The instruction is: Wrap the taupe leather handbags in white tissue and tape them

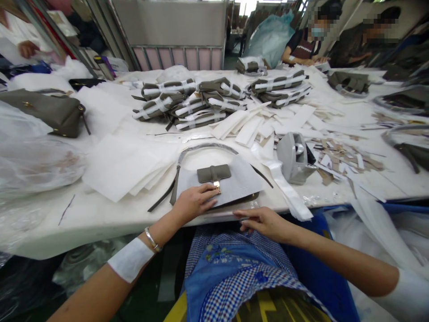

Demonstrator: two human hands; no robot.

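Observation:
A grey-green handbag (253, 197) lies on the table in front of me, mostly covered by a pale sheet (239, 183). Its flap tab (213, 173) with a gold-coloured clasp (217, 185) rests over the sheet. The bag's wrapped handle (208, 146) arches away from me, with dark strap ends at both sides. My left hand (196, 202) lies on the bag's near left part, fingers stretched out and touching the clasp. At the table edge, just right of the bag's near side, my right hand (259, 220) has its fingers curled together; what they pinch, if anything, is hidden.
Several folded, wrapped bags (191, 105) are piled beyond. White sheets (127, 163) lie left, near a grey-green bag (50, 112). At right are a tape dispenser (295, 158), white strips (284, 183) and scraps (348, 156). A co-worker (306, 47) sits across the table.

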